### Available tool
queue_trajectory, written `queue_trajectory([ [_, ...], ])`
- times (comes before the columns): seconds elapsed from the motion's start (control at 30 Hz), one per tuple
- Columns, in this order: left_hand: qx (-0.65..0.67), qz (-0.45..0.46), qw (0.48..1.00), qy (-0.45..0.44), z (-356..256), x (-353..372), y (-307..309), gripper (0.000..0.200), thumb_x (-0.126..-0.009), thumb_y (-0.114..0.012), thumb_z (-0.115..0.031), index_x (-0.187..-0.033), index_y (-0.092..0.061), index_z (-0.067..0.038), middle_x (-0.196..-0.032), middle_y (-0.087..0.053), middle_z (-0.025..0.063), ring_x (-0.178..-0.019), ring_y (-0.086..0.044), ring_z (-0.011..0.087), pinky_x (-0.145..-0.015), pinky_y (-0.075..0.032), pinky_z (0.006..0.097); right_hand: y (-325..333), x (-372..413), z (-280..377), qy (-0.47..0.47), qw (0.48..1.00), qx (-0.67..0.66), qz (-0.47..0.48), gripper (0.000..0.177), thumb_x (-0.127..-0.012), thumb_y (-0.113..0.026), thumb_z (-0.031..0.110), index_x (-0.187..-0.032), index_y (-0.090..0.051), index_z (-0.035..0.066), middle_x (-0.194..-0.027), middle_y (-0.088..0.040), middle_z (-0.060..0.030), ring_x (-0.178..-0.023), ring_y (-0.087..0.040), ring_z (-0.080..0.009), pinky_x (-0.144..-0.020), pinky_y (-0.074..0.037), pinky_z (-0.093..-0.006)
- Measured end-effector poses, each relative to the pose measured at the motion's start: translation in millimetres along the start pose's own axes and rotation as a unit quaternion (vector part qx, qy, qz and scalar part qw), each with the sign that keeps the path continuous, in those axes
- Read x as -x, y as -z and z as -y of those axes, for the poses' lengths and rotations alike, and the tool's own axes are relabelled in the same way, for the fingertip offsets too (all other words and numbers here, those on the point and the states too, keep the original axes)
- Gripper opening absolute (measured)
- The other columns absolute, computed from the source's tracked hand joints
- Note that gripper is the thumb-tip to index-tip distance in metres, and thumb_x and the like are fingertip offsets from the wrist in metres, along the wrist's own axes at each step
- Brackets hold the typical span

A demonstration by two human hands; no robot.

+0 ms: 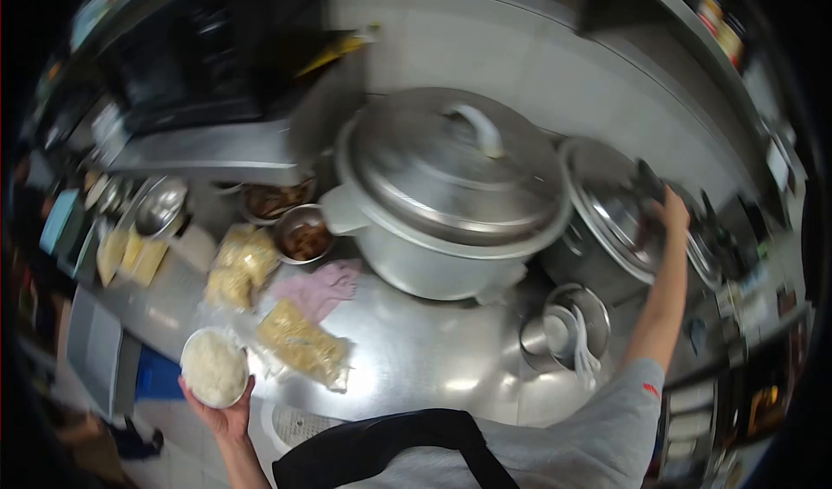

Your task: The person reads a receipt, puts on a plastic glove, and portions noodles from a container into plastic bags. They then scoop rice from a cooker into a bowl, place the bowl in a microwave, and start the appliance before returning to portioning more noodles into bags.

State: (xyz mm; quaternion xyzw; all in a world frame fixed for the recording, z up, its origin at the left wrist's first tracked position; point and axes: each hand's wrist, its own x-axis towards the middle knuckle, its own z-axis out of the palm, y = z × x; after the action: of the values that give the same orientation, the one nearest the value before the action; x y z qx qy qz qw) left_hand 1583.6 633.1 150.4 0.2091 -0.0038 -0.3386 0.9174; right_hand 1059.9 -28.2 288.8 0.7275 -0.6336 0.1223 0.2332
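Observation:
A white bowl [184, 369] heaped with white rice [216, 368] rests in my left hand [227, 417], its fingers curled round the underside. My right arm stretches out to the far right, where my right hand [671, 214] is closed at the dark handle of a metal pot lid [607, 207]. Blur and the hand itself hide part of that grip. The lid sits over a deep metal pot [572, 259]. Between my hands stands a large silver rice cooker [425, 264], covered by a domed lid [433, 177] with a white handle.
Clear bags of yellowish food [303, 343] and a pink cloth [316, 290] lie on the steel counter [433, 350]. Metal bowls of brown food [305, 233] stand behind. Nested metal containers [537, 342] with a white utensil [583, 346] are near my right arm. A shelf [208, 155] overhangs the left side.

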Motion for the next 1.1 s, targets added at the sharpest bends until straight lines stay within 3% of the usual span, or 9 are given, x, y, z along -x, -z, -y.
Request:
queue_trajectory([
  [0.1, 0.004, -0.009, 1.0, -0.02, -13, 8, 15, 0.072, -0.082, -0.046, -0.06, -0.137, -0.029, -0.016, -0.136, -0.035, 0.0172, -0.121, -0.036, 0.0424, -0.083, -0.044, 0.0615, 23, -15, 34, -0.039, 0.998, -0.015, 0.049, 0.074, -0.075, -0.068, 0.035, -0.132, -0.034, 0.002, -0.131, -0.043, -0.0204, -0.12, -0.043, -0.0334, -0.096, -0.037, -0.0428],
  [0.17, 0.029, 0.0, 0.999, -0.015, -25, 5, 18, 0.074, -0.081, -0.044, -0.062, -0.136, -0.029, -0.015, -0.135, -0.035, 0.0187, -0.121, -0.037, 0.0427, -0.084, -0.043, 0.0625, -4, -66, 56, 0.141, 0.949, -0.095, -0.266, 0.068, -0.08, -0.064, 0.028, -0.132, -0.033, -0.002, -0.134, -0.037, -0.0234, -0.123, -0.038, -0.0353, -0.101, -0.032, -0.0407],
  [0.23, -0.027, 0.013, 0.999, -0.024, -39, 0, 17, 0.074, -0.08, -0.04, -0.066, -0.135, -0.033, -0.016, -0.135, -0.039, 0.0135, -0.121, -0.041, 0.0366, -0.091, -0.037, 0.0604, 96, -25, 178, 0.18, 0.881, -0.233, -0.37, 0.058, -0.083, -0.06, 0.018, -0.131, -0.035, -0.002, -0.133, -0.039, -0.0221, -0.125, -0.036, -0.0333, -0.104, -0.028, -0.0376],
  [0.4, 0.011, 0.037, 0.998, -0.039, -78, -14, 6, 0.077, -0.08, -0.041, -0.066, -0.136, -0.031, -0.015, -0.135, -0.037, 0.0172, -0.121, -0.039, 0.0416, -0.087, -0.043, 0.0578, 286, 191, 436, 0.426, 0.727, -0.489, -0.225, 0.038, -0.081, -0.056, 0.007, -0.118, -0.051, 0.001, -0.12, -0.052, -0.0155, -0.115, -0.047, -0.0305, -0.098, -0.035, -0.0366],
  [0.5, -0.014, 0.049, 0.998, -0.031, -109, -17, 11, 0.076, -0.08, -0.039, -0.066, -0.136, -0.031, -0.016, -0.135, -0.038, 0.0152, -0.121, -0.041, 0.0391, -0.089, -0.042, 0.0576, 287, 235, 565, 0.518, 0.711, -0.432, -0.2, 0.049, -0.086, -0.054, 0.03, -0.119, -0.047, -0.005, -0.124, -0.049, -0.0205, -0.118, -0.041, -0.0347, -0.098, -0.034, -0.0386],
  [0.73, -0.039, 0.07, 0.997, 0.02, -196, -6, 66, 0.074, -0.081, -0.037, -0.066, -0.136, -0.031, -0.016, -0.136, -0.037, 0.0136, -0.12, -0.042, 0.0358, -0.09, -0.04, 0.0586, 299, 247, 714, 0.234, 0.912, -0.337, -0.022, 0.098, -0.077, -0.045, 0.067, -0.129, -0.029, -0.015, -0.136, -0.03, -0.0292, -0.127, -0.03, -0.0347, -0.098, -0.024, -0.0526],
  [0.9, -0.039, 0.064, 0.997, 0.033, -231, -8, 87, 0.075, -0.082, -0.038, -0.066, -0.136, -0.03, -0.015, -0.137, -0.036, 0.0141, -0.121, -0.04, 0.0364, -0.092, -0.039, 0.0585, 315, 243, 732, 0.172, 0.915, -0.365, -0.009, 0.107, -0.071, -0.046, 0.073, -0.126, -0.031, -0.017, -0.131, -0.037, -0.0297, -0.126, -0.033, -0.0353, -0.097, -0.024, -0.0553],
  [1.0, -0.045, 0.082, 0.995, 0.034, -238, -13, 92, 0.074, -0.082, -0.039, -0.064, -0.136, -0.031, -0.015, -0.136, -0.037, 0.0138, -0.121, -0.041, 0.0361, -0.092, -0.039, 0.0588, 338, 253, 715, 0.172, 0.831, -0.526, 0.049, 0.099, -0.068, -0.058, 0.068, -0.12, -0.038, -0.015, -0.121, -0.045, -0.0313, -0.112, -0.048, -0.0389, -0.089, -0.039, -0.0463],
  [1.1, -0.077, 0.111, 0.987, 0.087, -230, -35, 84, 0.072, -0.082, -0.041, -0.063, -0.135, -0.032, -0.015, -0.136, -0.038, 0.0128, -0.121, -0.041, 0.0357, -0.092, -0.037, 0.0592, 367, 298, 725, 0.204, 0.741, -0.579, -0.272, 0.09, -0.068, -0.073, 0.033, -0.132, -0.024, -0.007, -0.118, -0.046, -0.0288, -0.095, -0.057, -0.0385, -0.08, -0.047, -0.04],
])
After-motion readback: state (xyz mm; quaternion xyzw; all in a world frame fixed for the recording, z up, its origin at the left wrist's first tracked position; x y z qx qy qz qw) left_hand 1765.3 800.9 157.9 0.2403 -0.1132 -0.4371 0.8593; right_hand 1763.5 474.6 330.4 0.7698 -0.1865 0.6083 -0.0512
